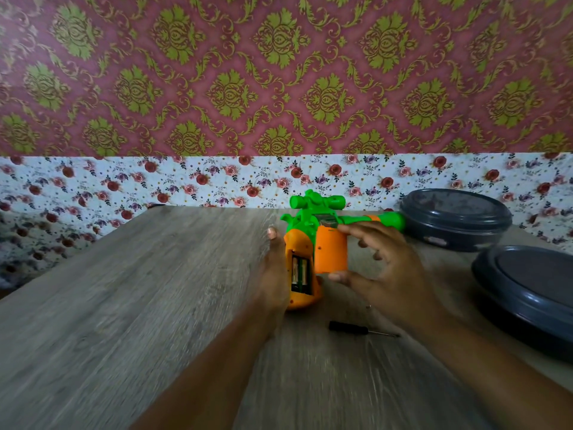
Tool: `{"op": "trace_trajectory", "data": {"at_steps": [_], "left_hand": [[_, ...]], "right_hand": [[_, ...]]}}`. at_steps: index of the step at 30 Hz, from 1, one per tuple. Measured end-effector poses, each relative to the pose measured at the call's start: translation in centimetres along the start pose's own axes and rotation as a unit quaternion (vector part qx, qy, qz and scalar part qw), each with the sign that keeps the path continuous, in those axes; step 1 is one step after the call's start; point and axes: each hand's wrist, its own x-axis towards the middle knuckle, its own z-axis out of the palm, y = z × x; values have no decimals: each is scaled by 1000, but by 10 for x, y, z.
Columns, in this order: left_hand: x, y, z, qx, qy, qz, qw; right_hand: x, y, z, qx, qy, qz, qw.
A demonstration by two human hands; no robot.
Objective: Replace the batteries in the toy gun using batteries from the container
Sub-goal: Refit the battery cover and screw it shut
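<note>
A green and orange toy gun (pixel 313 223) stands on the wooden table (pixel 124 290), barrel pointing right. My left hand (pixel 274 274) grips its orange handle from the left. The battery compartment in the handle is uncovered, and batteries (pixel 300 273) show inside it. My right hand (pixel 384 265) pinches the loose orange battery cover (pixel 330 251) between thumb and fingers, just right of the compartment. A dark grey round container (pixel 455 220) sits at the back right; what it holds is hidden.
A second dark grey round piece (pixel 527 293), like a lid, lies at the right edge. A small black-handled screwdriver (pixel 356 329) rests on the table below my right hand. A patterned wall rises behind the table.
</note>
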Motion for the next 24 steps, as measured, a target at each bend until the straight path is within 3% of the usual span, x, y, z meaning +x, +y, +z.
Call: {"op": "trace_trajectory", "data": {"at_steps": [8,24], "left_hand": [[3,0,-1,-39,-28,-18,999],[-3,10,-5,-115,-61,-69,989]], "right_hand": [[-12,-12,37,-35,-55,15,998],[-12,-14,36,-53,-63,15,996]]}}
